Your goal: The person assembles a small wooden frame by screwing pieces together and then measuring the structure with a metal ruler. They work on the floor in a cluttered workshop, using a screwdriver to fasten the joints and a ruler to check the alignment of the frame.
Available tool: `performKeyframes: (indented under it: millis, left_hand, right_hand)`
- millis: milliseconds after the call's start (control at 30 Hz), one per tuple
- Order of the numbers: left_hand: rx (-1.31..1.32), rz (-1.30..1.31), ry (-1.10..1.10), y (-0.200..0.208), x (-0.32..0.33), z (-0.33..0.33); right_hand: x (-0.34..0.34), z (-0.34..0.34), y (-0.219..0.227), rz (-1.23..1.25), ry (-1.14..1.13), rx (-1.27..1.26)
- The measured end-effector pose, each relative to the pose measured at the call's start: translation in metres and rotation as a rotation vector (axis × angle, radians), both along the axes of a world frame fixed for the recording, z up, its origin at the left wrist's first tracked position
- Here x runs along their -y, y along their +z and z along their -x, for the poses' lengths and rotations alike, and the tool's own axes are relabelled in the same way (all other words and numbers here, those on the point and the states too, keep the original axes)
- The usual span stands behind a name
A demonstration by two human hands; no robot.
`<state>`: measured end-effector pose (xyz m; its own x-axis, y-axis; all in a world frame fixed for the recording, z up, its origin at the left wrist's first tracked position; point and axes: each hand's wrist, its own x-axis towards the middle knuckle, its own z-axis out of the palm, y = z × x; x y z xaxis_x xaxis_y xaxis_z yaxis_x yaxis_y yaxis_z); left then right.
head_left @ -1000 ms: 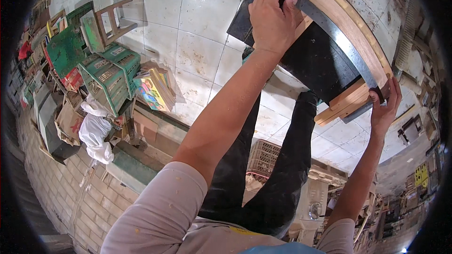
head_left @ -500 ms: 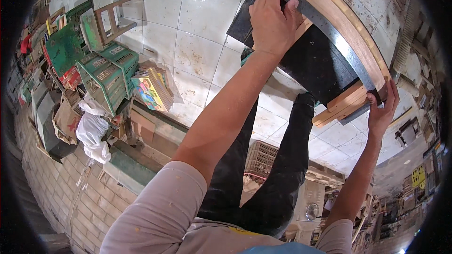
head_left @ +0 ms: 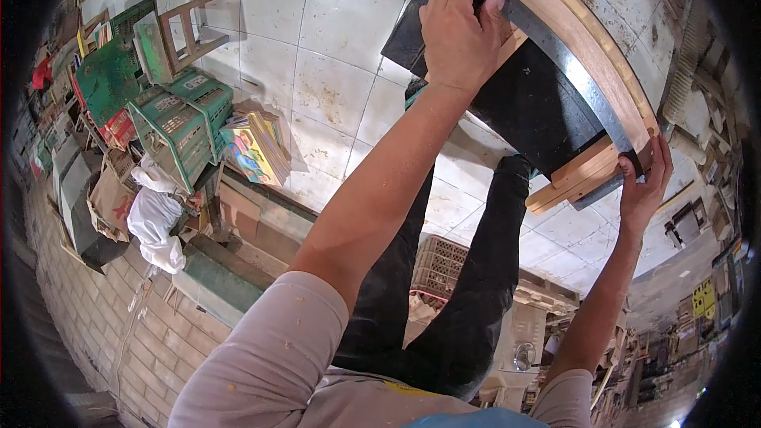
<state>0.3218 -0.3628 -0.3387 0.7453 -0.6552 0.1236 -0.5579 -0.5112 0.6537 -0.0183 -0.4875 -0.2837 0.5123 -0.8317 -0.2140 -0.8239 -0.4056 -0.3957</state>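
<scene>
A long wooden board [head_left: 583,55] and a grey metal bar [head_left: 559,55] lie side by side along the far right edge of a black work surface [head_left: 539,103]. My left hand [head_left: 464,36] is bent over the upper end of the bar, its thumb against the bar and its fingers curled at the black surface. At the lower end, my right hand [head_left: 646,186] pinches the board and bar together, thumb on the near side and fingers on the outer side. Shorter wood pieces [head_left: 575,174] sit at the near edge of the black surface, close to my right hand.
White floor tiles [head_left: 341,16] spread below. To the left are a green plastic crate [head_left: 178,123], a stack of books [head_left: 261,147], a small wooden stool [head_left: 190,36] and a white bag [head_left: 154,222]. A brown crate [head_left: 440,265] is beyond my legs; wood scraps [head_left: 705,103] lie right.
</scene>
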Motion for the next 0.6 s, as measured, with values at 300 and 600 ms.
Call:
performKeyframes:
  millis: [300,600]
  left_hand:
    - [-0.006,-0.011,0.004,-0.0002,0.0008,-0.0003]
    - [-0.038,0.006,0.019,0.0045,0.0014,0.0008]
  right_hand:
    - [0.0003,0.0002,0.0002,0.005,0.012,0.011]
    - [-0.0003,-0.0015,0.0023,0.013,0.015,-0.019]
